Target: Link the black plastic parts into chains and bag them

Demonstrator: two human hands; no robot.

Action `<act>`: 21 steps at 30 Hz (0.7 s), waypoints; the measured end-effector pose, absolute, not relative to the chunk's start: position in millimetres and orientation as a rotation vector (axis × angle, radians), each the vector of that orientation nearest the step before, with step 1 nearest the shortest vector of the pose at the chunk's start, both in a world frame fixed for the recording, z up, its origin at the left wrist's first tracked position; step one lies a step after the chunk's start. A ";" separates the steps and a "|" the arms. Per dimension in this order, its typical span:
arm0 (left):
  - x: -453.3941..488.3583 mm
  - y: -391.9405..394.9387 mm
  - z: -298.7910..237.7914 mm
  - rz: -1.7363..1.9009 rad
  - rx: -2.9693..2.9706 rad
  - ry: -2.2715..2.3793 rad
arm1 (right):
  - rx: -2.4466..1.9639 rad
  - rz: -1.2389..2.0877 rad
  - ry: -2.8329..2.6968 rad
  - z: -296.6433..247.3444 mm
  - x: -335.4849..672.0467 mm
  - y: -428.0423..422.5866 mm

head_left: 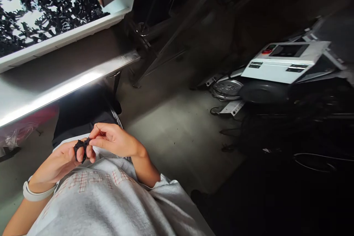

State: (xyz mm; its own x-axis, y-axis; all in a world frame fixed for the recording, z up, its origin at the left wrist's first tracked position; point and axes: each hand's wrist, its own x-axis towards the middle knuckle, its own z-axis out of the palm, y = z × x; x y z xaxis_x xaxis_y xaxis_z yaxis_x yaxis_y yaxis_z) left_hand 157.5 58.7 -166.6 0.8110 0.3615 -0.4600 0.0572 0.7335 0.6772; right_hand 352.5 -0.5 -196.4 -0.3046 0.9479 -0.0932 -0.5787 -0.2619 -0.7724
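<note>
My left hand (65, 156), with a white band at its wrist, holds a small black plastic part (80, 150) in front of my belly. The part has an irregular outline with openings, and my fingertips show around and through it. Thumb and forefinger of my right hand (114, 141) are pinched at the part's upper right tip. A thin copper-coloured strand (99, 130) shows against the right fingers; how it is held cannot be made out. Up at the left, many similar-looking small black parts (63, 11) lie heaped in a white-rimmed tray (55, 42).
A metal table edge (74, 81) runs below the tray, just beyond my hands. At the right stands a white control box (279, 64) with a red button and a screen. A red plastic bag (35, 120) is under the table at the left. Grey floor (177, 129) lies between.
</note>
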 end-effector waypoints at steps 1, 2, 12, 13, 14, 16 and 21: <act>156.4 58.4 -167.0 0.174 0.739 0.615 | -0.726 1.749 -0.809 -196.2 353.4 -1.4; 155.0 58.2 -167.5 0.171 0.739 0.616 | -0.763 1.715 -0.842 -196.1 354.3 -2.2; 165.5 51.3 -161.6 0.176 0.728 0.577 | -0.825 1.585 -0.870 -195.2 356.9 -12.9; 167.6 49.3 -160.4 0.198 0.703 0.573 | -0.859 1.554 -0.874 -194.6 358.5 -13.7; 169.3 47.4 -159.2 0.230 0.673 0.566 | -0.891 1.524 -0.879 -193.7 360.3 -13.7; 171.5 44.4 -156.6 0.308 0.597 0.554 | -0.907 1.506 -0.880 -191.4 363.6 -10.0; 172.4 43.3 -148.8 0.431 0.433 0.504 | -0.830 1.586 -0.902 -179.1 357.9 14.0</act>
State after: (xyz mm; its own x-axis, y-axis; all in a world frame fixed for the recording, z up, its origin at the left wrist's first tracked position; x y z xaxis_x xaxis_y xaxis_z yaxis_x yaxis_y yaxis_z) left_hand 172.4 43.3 -148.8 0.7912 0.4911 -0.3644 -0.2839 0.8228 0.4923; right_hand 357.9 14.0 -179.1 -0.1770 0.9826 -0.0571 -0.4537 -0.1329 -0.8812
